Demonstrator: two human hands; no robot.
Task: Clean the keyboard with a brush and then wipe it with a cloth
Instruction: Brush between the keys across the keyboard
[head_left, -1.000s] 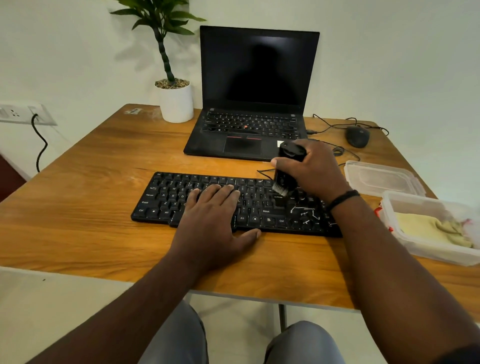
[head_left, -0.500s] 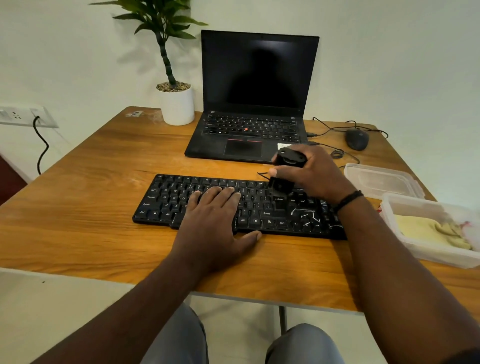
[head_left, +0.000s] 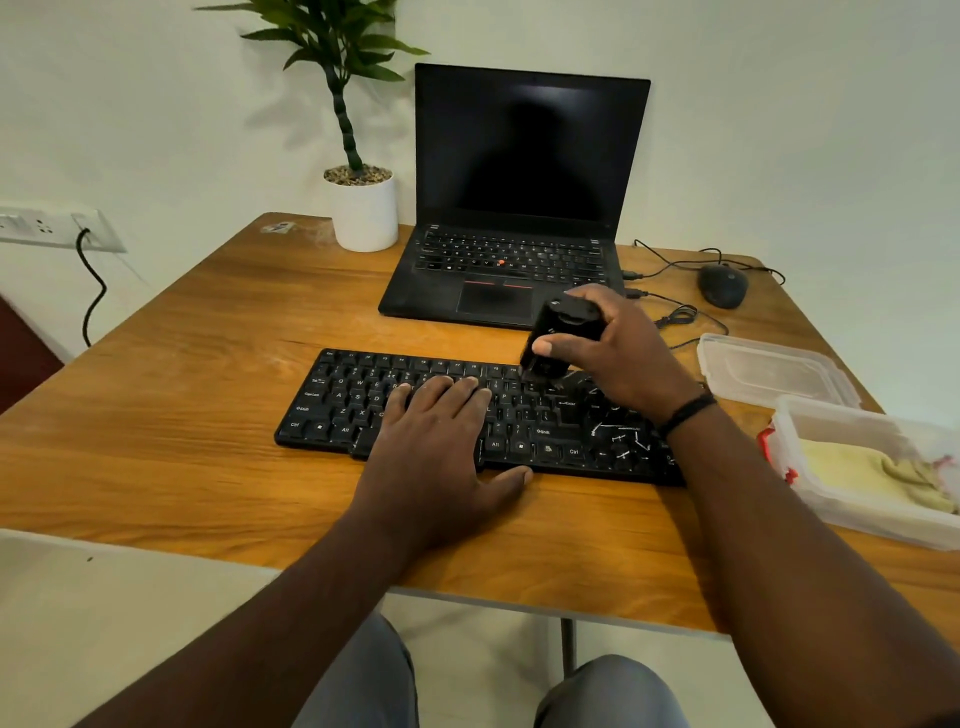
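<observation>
Brushing is judged underway: the brush (head_left: 558, 338) is gripped by the right hand (head_left: 618, 353) over the keyboard (head_left: 363, 405), which is steadied by the flat, outstretched left hand (head_left: 441, 452); white debris remains, and the cloth (head_left: 872, 473) lies unused.

Office or home desk setting, wooden surface (head_left: 156, 415), open laptop (head_left: 519, 208), wired mouse (head_left: 722, 285), potted plant (head_left: 358, 156), wall socket (head_left: 52, 228)

Black keyboard (head_left: 415, 410) flat; brush (head_left: 558, 338) upright; cloth (head_left: 862, 467) boxed
</observation>
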